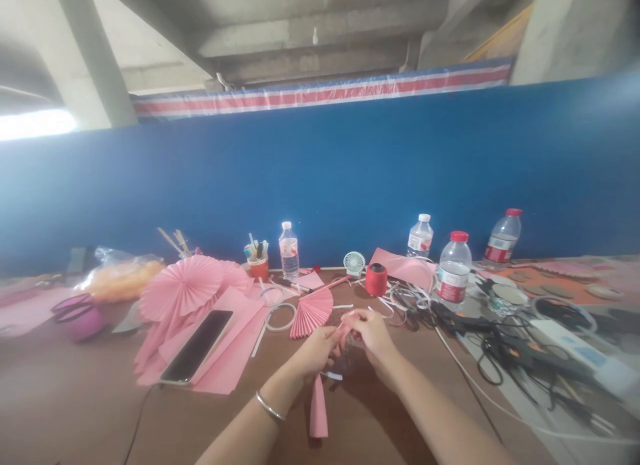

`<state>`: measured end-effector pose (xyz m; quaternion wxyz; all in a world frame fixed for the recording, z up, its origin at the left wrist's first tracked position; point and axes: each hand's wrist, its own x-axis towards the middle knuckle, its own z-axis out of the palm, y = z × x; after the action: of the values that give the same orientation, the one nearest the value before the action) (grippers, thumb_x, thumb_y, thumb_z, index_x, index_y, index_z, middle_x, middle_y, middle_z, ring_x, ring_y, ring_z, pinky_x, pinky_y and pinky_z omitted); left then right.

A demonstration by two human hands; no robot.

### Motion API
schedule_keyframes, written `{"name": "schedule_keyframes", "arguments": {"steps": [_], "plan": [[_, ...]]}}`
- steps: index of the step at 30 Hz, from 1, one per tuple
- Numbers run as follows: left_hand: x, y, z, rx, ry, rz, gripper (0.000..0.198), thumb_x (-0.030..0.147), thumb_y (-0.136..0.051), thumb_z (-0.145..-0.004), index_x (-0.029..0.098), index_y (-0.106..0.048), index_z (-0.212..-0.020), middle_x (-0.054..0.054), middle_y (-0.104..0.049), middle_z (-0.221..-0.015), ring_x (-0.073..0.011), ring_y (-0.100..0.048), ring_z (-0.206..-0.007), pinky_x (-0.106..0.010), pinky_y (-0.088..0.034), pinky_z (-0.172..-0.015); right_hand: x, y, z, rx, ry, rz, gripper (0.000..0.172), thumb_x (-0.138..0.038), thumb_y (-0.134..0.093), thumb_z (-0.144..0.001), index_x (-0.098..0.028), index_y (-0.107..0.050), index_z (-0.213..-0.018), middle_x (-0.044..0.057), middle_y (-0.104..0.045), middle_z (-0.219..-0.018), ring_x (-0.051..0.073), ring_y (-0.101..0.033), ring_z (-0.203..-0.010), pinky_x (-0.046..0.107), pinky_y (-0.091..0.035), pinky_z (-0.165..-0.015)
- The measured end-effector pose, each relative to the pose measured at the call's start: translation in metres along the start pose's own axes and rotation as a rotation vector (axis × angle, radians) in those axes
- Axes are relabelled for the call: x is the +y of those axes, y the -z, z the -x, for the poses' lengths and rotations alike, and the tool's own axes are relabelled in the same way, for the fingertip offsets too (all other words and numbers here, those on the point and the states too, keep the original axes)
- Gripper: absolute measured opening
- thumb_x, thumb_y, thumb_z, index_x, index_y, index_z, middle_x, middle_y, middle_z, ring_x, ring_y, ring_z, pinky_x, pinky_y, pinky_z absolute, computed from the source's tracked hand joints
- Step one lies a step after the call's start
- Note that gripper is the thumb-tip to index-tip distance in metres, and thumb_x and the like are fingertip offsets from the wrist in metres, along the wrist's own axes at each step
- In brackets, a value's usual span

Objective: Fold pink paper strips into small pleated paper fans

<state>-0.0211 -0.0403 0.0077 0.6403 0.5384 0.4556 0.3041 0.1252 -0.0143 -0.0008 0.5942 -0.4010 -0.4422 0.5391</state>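
In the middle of the table my left hand (320, 350) is closed round a pink folded paper, and a narrow pleated end (318, 411) hangs out below it. My right hand (371, 335) meets it from the other side, fingertips pinched on the pink paper between the two hands. Most of the held part is hidden by fingers. Just beyond my hands lies a pink pleated paper fan (313, 311), partly spread. A white ring (281, 317) lies left of that fan. A small white strip (332, 376) shows below my hands.
On the left, a phone (197, 348) rests on pink paper sheets (240, 341), near large pleated fans (183, 288). Behind stand a pen cup (259, 268), a water bottle (289, 251), a small fan (355, 263) and a red container (376, 279). Cables (520, 348) and bottles (453, 271) crowd the right.
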Motion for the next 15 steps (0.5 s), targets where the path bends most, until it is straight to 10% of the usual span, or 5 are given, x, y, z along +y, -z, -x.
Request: {"name": "schedule_keyframes", "arguments": {"steps": [5,10,15], "plan": [[-0.001,0.007,-0.002,0.028,-0.018,0.038,0.045,0.058,-0.052,-0.07,0.014,-0.045,-0.067,0.009,-0.028,-0.049,-0.001,-0.02,-0.038,-0.016,-0.009,-0.038,-0.008,0.023,-0.012,0.13,0.011,-0.059,0.039,-0.053,-0.065,-0.058,-0.015,-0.057,-0.062,-0.002,-0.048,-0.05,0.006,-0.034,-0.039,0.02,-0.019,-0.038],[-0.001,0.005,-0.004,-0.042,-0.006,0.108,0.045,0.058,-0.054,-0.069,0.015,-0.042,-0.066,0.01,-0.025,-0.048,-0.0008,-0.018,-0.037,-0.016,-0.009,-0.038,0.011,-0.002,0.005,-0.226,0.04,0.314,0.05,-0.056,-0.047,-0.076,-0.016,-0.051,-0.047,-0.001,-0.045,-0.041,0.01,-0.039,-0.04,0.023,-0.026,-0.043],[-0.004,0.001,0.0,-0.263,0.043,0.2,0.039,0.053,-0.053,-0.074,0.015,-0.044,-0.071,0.008,-0.03,-0.047,-0.0013,-0.022,-0.034,-0.017,-0.012,-0.037,0.011,-0.004,0.004,-0.219,0.116,0.354,0.047,-0.054,-0.051,-0.074,-0.017,-0.048,-0.046,-0.001,-0.048,-0.043,0.012,-0.044,-0.045,0.024,-0.031,-0.05]]}}
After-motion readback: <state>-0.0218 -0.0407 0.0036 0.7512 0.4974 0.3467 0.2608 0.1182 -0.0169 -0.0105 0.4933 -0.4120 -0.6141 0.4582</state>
